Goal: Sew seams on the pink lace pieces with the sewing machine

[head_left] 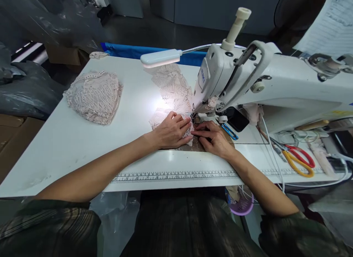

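Pale pink lace fabric point(176, 88) runs across the white table and under the needle area of a white sewing machine point(209, 76). My left hand point(173, 131) lies flat on the lace, fingers stretched toward the presser foot. Close to its fingertips, my right hand point(213, 138) pinches the near right edge of the lace, just in front of the needle. The exact grip of the right fingertips is partly hidden. Beneath both hands is a brown plate point(198, 145) on the machine bed. A lamp point(161, 58) lights the lace from above.
A heap of lace pieces point(93, 97) sits on the left of the table. Blue thread snips point(229, 131) and a black phone point(236, 119) lie under the machine arm. Red and orange-handled scissors point(299, 159) rest at right. A printed ruler point(176, 176) follows the front edge.
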